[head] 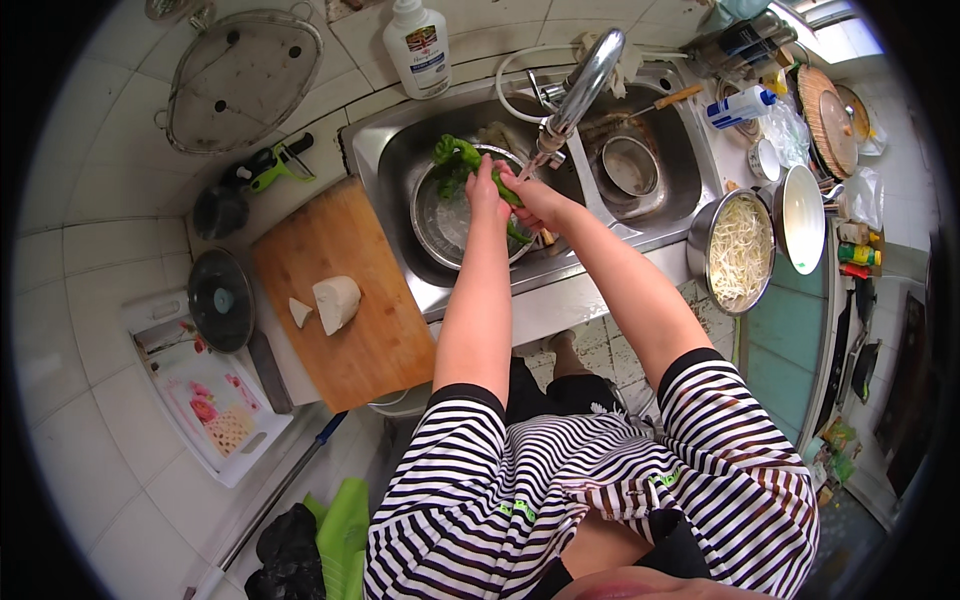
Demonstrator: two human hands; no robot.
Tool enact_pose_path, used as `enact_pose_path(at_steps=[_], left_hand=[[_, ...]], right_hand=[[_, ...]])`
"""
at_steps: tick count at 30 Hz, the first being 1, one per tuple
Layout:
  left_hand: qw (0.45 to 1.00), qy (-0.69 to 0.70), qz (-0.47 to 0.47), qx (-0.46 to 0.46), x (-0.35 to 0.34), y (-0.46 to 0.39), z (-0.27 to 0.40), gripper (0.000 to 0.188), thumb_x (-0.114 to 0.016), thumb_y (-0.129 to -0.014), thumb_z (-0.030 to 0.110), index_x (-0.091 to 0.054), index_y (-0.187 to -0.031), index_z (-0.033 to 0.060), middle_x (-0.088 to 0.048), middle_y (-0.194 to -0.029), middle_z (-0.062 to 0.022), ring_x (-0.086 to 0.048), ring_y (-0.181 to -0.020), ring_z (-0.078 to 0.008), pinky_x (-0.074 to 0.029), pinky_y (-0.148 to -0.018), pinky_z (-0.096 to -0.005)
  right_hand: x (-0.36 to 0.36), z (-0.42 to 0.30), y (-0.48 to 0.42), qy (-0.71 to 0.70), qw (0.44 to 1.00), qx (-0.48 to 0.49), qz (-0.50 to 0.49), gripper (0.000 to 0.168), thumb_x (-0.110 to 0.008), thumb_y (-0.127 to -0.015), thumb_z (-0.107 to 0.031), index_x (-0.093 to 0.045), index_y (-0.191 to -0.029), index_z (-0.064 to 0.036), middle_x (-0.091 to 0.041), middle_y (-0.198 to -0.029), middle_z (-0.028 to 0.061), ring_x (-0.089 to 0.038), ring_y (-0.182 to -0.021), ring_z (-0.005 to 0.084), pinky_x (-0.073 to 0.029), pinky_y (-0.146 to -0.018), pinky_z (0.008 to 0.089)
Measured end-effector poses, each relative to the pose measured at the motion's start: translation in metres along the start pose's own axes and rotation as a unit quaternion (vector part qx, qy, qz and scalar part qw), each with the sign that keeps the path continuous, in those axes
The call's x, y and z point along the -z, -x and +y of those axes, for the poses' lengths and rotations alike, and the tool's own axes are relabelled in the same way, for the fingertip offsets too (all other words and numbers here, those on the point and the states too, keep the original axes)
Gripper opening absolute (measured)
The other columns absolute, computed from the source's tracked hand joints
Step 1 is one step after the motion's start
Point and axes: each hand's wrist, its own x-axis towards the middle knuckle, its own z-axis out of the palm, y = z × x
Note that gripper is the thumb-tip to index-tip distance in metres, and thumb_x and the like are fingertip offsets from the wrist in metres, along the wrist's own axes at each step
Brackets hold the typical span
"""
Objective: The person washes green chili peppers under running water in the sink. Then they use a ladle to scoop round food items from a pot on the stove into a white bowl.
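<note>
Both my hands are over a round metal basin (447, 225) in the left bowl of a steel sink, close under the curved chrome faucet (592, 75). Between my left hand (486, 187) and my right hand (531, 201) is a long green pepper (507, 189), gripped by both. Water runs from the spout beside my right hand. More green peppers (454, 154) show at the basin's back left edge, and part of another (517, 232) hangs below my hands. The basin holds some water. My fingers partly hide one another.
Left of the sink lies a wooden cutting board (375, 330) with a white block (336, 303) and a smaller piece. A small metal bowl (630, 166) sits in the right sink bowl. At right stand a pot of bean sprouts (741, 251) and a white bowl (802, 217) near the counter's edge.
</note>
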Motion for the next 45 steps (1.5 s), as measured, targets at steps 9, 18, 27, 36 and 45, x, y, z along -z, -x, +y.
enact_pose_path(at_steps=[9, 18, 27, 36, 45], left_hand=[[0.994, -0.038, 0.096, -0.032, -0.017, 0.014, 0.001, 0.031, -0.056, -0.090, 0.029, -0.049, -0.093, -0.0009, -0.055, -0.068, -0.0088, -0.053, -0.057, -0.0161, -0.045, -0.048, -0.0287], [0.985, -0.116, 0.124, 0.011, -0.011, 0.006, 0.004, 0.042, -0.057, -0.086, 0.044, -0.047, -0.078, 0.0041, -0.050, -0.057, -0.0060, -0.043, -0.043, -0.0152, -0.040, -0.041, -0.0294], [0.978, 0.082, -0.078, 0.174, 0.008, -0.010, -0.002, 0.025, -0.053, -0.090, 0.024, -0.053, -0.100, 0.0015, -0.055, -0.075, -0.0035, -0.045, -0.059, -0.0105, -0.040, -0.052, -0.0214], [0.988, -0.034, 0.038, 0.147, -0.009, 0.001, -0.021, 0.031, -0.050, -0.091, 0.037, -0.050, -0.085, 0.0062, -0.050, -0.062, -0.0057, -0.044, -0.043, -0.0168, -0.039, -0.043, -0.0324], [0.993, -0.052, 0.002, 0.103, 0.006, -0.013, -0.023, 0.026, -0.050, -0.092, 0.028, -0.051, -0.087, 0.0026, -0.053, -0.069, -0.0071, -0.051, -0.054, -0.0190, -0.043, -0.046, -0.0310]], right_hand=[[-0.020, 0.011, 0.000, 0.192, 0.937, 0.223, 0.190, 0.046, -0.039, -0.092, -0.044, -0.058, -0.097, -0.002, -0.058, -0.070, 0.0171, -0.057, -0.060, 0.0290, -0.042, -0.052, 0.0393], [-0.020, 0.006, 0.016, 0.253, 0.934, 0.206, 0.145, 0.050, -0.036, -0.093, -0.040, -0.059, -0.100, 0.003, -0.061, -0.087, 0.0256, -0.057, -0.086, 0.0408, -0.045, -0.075, 0.0430], [-0.003, 0.000, 0.033, 0.196, 0.976, 0.046, 0.082, 0.049, -0.046, -0.091, -0.040, -0.058, -0.072, 0.004, -0.057, -0.065, 0.0148, -0.054, -0.058, 0.0236, -0.042, -0.052, 0.0356], [0.013, 0.031, 0.005, 0.230, 0.959, 0.152, 0.064, 0.044, -0.048, -0.090, -0.040, -0.054, -0.075, 0.001, -0.050, -0.063, 0.0061, -0.050, -0.048, 0.0180, -0.033, -0.037, 0.0321], [0.030, -0.001, 0.056, 0.004, 0.996, -0.078, -0.039, 0.050, -0.049, -0.086, -0.050, -0.049, -0.067, -0.003, -0.043, -0.051, 0.0030, -0.042, -0.039, 0.0147, -0.033, -0.037, 0.0302]])
